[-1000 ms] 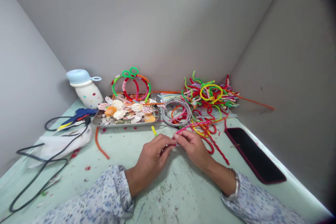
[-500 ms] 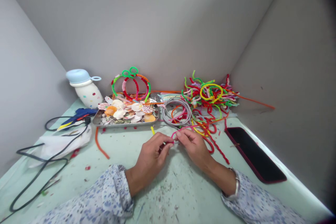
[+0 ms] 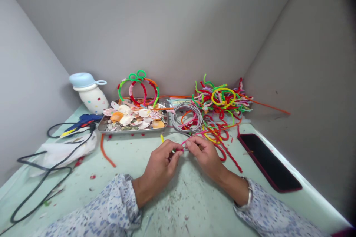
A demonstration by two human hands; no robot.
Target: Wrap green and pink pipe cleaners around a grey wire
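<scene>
My left hand and my right hand meet at the middle of the pale green table, fingertips pinched on a pink pipe cleaner that bends up between them. A short yellow-green piece lies just behind my left fingers. Behind my right hand sits a coil of grey wire and a tangled heap of coloured pipe cleaners.
A metal tray of seashells stands at the back with pipe-cleaner hoops behind it. A white spotted bottle, a blue glue gun with black cable, a white bag and an orange strand lie left. A dark phone lies right.
Both hands have shifted slightly away from me, and the pink pipe cleaner has been bent into a tighter loop between the fingertips.
</scene>
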